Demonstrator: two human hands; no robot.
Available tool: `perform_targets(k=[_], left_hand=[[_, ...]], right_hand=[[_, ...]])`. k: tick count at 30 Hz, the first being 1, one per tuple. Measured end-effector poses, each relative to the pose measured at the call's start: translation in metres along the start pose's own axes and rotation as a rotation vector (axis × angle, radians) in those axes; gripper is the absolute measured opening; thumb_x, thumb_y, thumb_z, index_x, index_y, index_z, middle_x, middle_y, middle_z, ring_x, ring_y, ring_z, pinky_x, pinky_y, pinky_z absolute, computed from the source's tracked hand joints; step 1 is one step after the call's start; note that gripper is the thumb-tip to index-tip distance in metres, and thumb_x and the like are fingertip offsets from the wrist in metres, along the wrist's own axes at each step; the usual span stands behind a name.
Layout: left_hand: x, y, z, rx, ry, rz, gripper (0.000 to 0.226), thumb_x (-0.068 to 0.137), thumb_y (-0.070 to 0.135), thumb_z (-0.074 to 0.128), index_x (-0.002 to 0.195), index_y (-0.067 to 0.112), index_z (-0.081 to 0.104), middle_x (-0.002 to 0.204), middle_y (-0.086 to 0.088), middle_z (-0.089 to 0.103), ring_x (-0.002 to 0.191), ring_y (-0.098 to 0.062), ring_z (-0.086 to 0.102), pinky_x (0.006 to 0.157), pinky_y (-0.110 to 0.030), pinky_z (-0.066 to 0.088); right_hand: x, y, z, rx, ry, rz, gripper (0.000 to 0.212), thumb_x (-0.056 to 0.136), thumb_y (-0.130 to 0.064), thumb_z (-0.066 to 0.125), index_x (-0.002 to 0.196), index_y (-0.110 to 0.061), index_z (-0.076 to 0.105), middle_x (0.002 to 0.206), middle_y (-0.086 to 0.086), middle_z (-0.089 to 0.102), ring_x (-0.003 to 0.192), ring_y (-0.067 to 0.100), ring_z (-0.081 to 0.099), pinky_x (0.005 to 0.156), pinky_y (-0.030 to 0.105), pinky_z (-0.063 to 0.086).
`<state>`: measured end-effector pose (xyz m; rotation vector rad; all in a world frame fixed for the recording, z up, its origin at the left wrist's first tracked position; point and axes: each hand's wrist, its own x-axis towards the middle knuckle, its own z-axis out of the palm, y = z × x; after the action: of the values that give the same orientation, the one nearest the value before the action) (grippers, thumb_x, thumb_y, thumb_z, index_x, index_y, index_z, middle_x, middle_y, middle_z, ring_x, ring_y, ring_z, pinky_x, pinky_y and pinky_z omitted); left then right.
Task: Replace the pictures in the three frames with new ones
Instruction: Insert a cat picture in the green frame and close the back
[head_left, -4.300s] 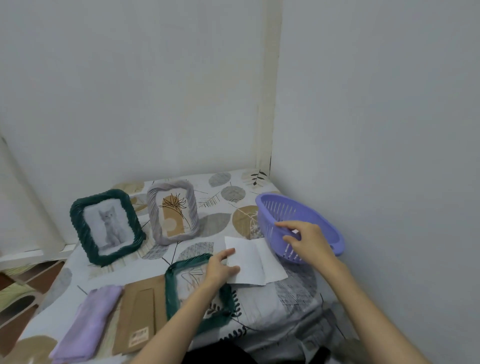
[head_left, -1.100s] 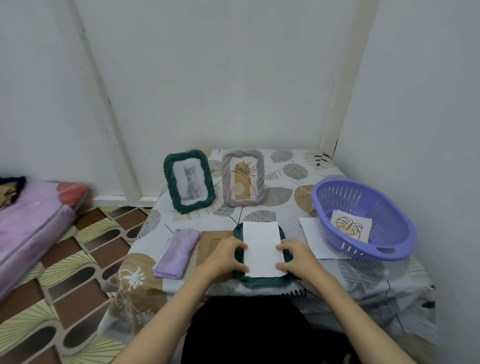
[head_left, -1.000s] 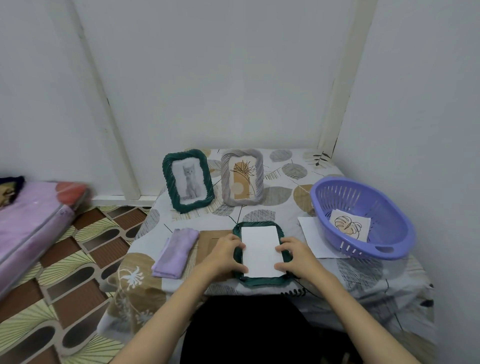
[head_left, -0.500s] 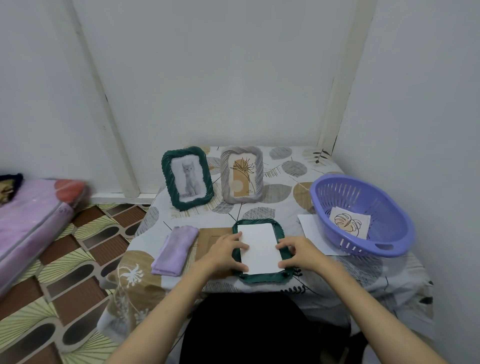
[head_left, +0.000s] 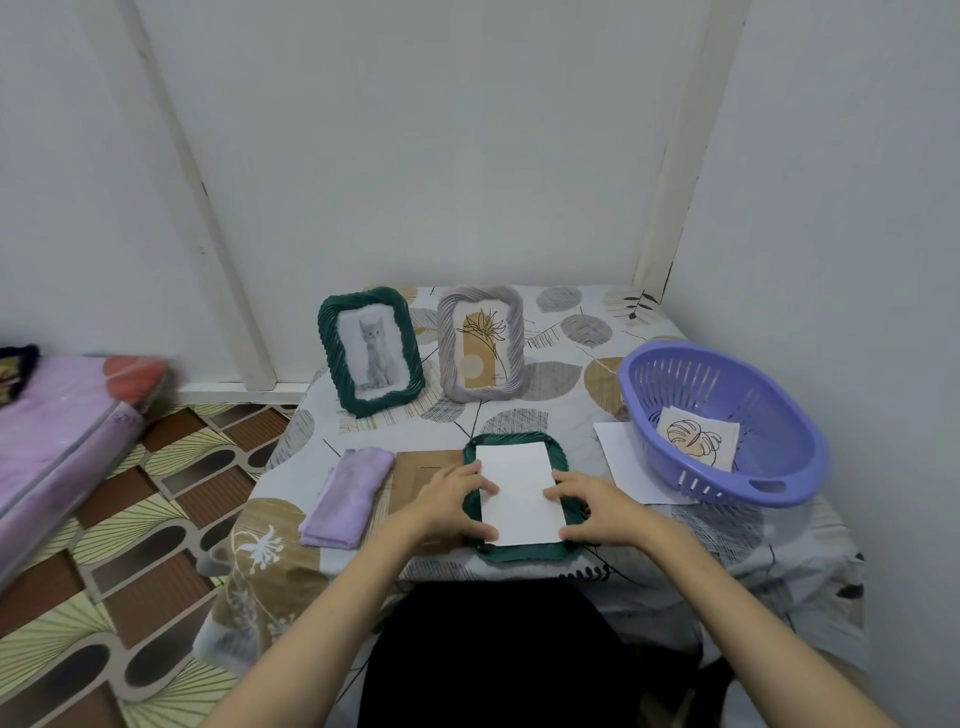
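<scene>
A dark green frame (head_left: 519, 553) lies flat at the table's front edge with a white picture sheet (head_left: 518, 492) face down inside it. My left hand (head_left: 452, 501) presses the sheet's left edge with thumb and fingers. My right hand (head_left: 592, 506) presses its right edge the same way. At the back stand a green frame with a cat picture (head_left: 370, 351) and a grey frame with a plant picture (head_left: 480, 349). A brown backing board (head_left: 415, 467) lies left of the flat frame, partly under my left hand.
A purple basket (head_left: 727, 499) at the right holds a leaf picture (head_left: 696, 439). A white sheet (head_left: 621, 457) lies partly under the basket. A folded lilac cloth (head_left: 345, 496) lies at the left. Walls close the back and right. A pink mattress (head_left: 52, 441) is on the floor at the left.
The white sheet has settled inside the flat green frame, and both hands have shifted slightly along its edges. Earlier my right hand was at the basket.
</scene>
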<state>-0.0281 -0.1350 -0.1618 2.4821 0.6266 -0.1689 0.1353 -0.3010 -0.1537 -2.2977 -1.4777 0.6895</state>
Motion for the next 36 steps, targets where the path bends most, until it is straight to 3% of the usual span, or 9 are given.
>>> perform_targets(k=[4, 12, 17, 27, 36], left_hand=[[0.001, 0.0, 0.0, 0.034, -0.013, -0.003, 0.063, 0.072, 0.039, 0.074, 0.128, 0.032, 0.046, 0.156, 0.005, 0.016, 0.143, -0.023, 0.011, 0.116, -0.044, 0.015], [0.002, 0.002, -0.001, 0.015, -0.046, -0.041, 0.081, 0.07, 0.04, 0.075, 0.139, 0.03, 0.033, 0.157, 0.007, 0.007, 0.145, -0.024, 0.0, 0.117, -0.05, 0.009], [0.002, 0.005, -0.002, 0.005, -0.044, -0.041, 0.08, 0.071, 0.042, 0.074, 0.139, 0.029, 0.034, 0.156, 0.009, 0.011, 0.144, -0.022, 0.003, 0.117, -0.048, 0.008], [0.001, 0.004, -0.005, 0.026, -0.06, -0.034, 0.082, 0.073, 0.041, 0.073, 0.142, 0.026, 0.031, 0.156, 0.012, 0.009, 0.144, -0.02, 0.005, 0.114, -0.048, 0.008], [0.003, 0.002, -0.006, 0.011, -0.056, -0.028, 0.082, 0.072, 0.041, 0.073, 0.141, 0.027, 0.031, 0.156, 0.013, 0.011, 0.144, -0.019, 0.006, 0.115, -0.047, 0.009]], right_hand=[[0.003, 0.0, -0.003, -0.006, -0.047, 0.011, 0.055, 0.077, -0.016, 0.068, 0.128, -0.017, 0.049, 0.154, 0.001, 0.021, 0.139, 0.02, 0.024, 0.113, 0.03, 0.024], [0.007, -0.002, 0.0, 0.041, -0.063, 0.048, 0.071, 0.079, -0.028, 0.065, 0.14, -0.029, 0.029, 0.154, -0.004, 0.018, 0.14, 0.024, 0.018, 0.114, 0.043, 0.024], [0.008, -0.001, 0.007, 0.016, -0.03, 0.067, 0.063, 0.083, -0.033, 0.064, 0.139, -0.027, 0.035, 0.155, -0.002, 0.014, 0.142, 0.023, 0.011, 0.114, 0.039, 0.017], [0.008, -0.001, 0.002, 0.033, -0.062, 0.052, 0.064, 0.079, -0.034, 0.069, 0.134, -0.027, 0.039, 0.156, -0.006, 0.011, 0.141, 0.024, 0.011, 0.112, 0.04, 0.018], [0.021, 0.015, -0.006, 0.052, -0.175, 0.033, 0.079, 0.075, -0.033, 0.075, 0.141, -0.03, 0.031, 0.157, -0.007, 0.008, 0.144, 0.023, 0.01, 0.117, 0.044, 0.017]])
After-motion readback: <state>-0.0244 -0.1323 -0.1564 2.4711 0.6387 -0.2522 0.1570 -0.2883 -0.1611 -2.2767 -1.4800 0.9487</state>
